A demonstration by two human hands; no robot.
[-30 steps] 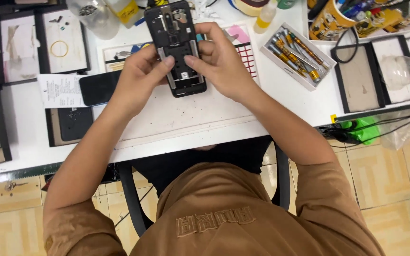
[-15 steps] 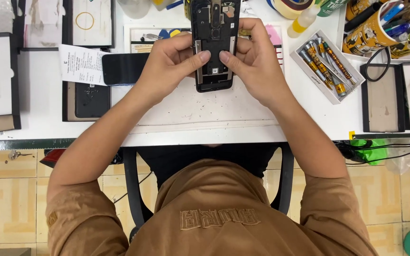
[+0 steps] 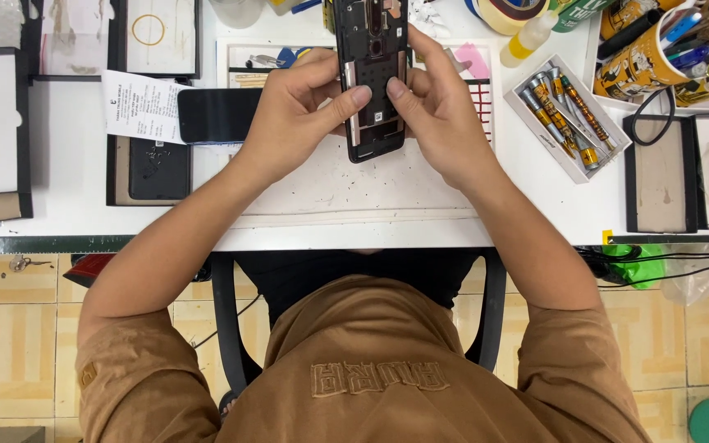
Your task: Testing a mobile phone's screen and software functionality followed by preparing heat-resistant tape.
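White workbench (image 3: 67, 176) is carrying trays and tools. Left hand (image 3: 297, 111) and right hand (image 3: 441, 111) are both gripping an opened phone (image 3: 373, 78) above the work mat (image 3: 346, 193), thumbs pressing its lower inner face. Screwdriver box (image 3: 566, 115) is lying near the right hand.

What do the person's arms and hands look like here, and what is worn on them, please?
Both hands, left hand and right hand, are bare, without gloves, rings or a watch. The forearms are uncovered; loose brown sleeves end near the elbows, matching the brown top.
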